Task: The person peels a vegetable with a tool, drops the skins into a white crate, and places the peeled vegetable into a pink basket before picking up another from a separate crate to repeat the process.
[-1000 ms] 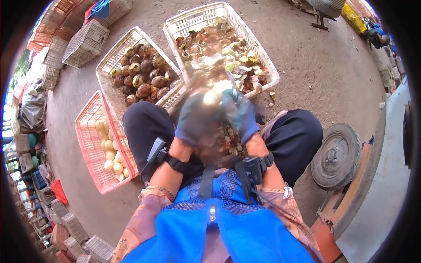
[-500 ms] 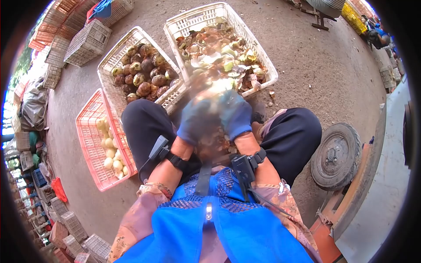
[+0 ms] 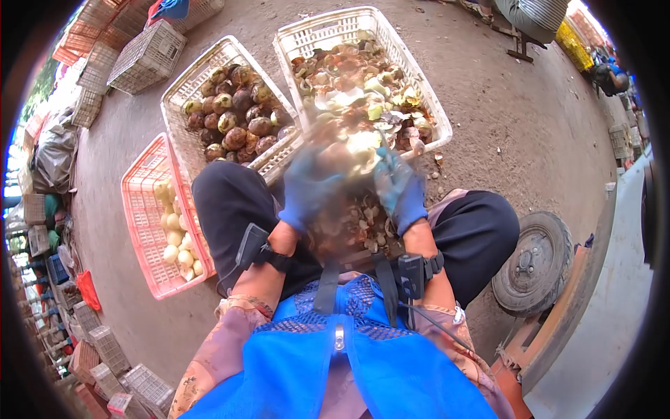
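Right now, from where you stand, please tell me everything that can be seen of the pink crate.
The pink crate is an open-topped, rectangular box with openwork grid walls, apparently plastic. It sits upright on the ground, beyond the person's left leg. Pale, rounded pieces lie inside, and its far end adjoins the white crate of dark, round produce; whether they touch is unclear. Neither the left hand nor the right hand touches it.

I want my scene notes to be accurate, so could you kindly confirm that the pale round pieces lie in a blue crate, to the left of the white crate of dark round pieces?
Not quite: the pale round pieces lie in a pinkish-red crate, as the head view shows, to the left of the white crate of dark round pieces.
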A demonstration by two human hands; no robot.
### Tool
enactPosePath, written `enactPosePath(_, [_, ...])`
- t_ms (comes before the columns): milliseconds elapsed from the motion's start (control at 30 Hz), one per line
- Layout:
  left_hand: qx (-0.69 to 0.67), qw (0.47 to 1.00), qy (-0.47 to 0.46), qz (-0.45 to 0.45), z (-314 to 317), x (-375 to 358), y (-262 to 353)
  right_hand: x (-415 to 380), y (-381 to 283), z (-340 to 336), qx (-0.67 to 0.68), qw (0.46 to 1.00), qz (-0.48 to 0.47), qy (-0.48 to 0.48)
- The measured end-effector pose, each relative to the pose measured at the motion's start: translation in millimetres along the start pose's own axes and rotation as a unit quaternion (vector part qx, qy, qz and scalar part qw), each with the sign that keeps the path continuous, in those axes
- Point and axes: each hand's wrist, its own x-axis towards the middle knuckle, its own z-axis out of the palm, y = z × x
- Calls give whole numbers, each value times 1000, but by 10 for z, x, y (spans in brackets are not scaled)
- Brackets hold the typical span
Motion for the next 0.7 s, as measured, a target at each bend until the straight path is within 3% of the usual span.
enactPosePath(33, [0, 1000, 1, -1, 3, -12, 4, 6, -144, -6, 8, 996, -74, -57])
enactPosePath(67, [79, 995, 24, 53, 15, -23, 22, -69, -310, -96, 4, 993, 14, -114])
enactPosePath(100, [156, 981, 46, 106, 25, -30, 47, -84, -363, -116, 3, 993, 15, -115])
enactPosePath(300, [212, 973, -22, 93, -9, -71, 145, -105, -474, -80, -164, 958, -56, -229])
enactPosePath(400, [202, 972, -9, 119, 22, -94, 93, -96, -646, -112, -160, 960, -23, -228])
enactPosePath(467, [205, 974, -18, 97, 50, -137, 90, -26, -682, -126, -193, 922, 29, -334])
enactPosePath(567, [200, 976, -28, 84, 124, -185, -79, 142, -535, -44, -250, 888, 23, -384])
enactPosePath(633, [193, 976, -28, 92, 143, -188, -82, 119, -531, 12, -179, 913, 63, -361])
enactPosePath(700, [197, 979, -10, 54, 140, -174, -49, 86, -409, 130, -223, 929, -13, -294])
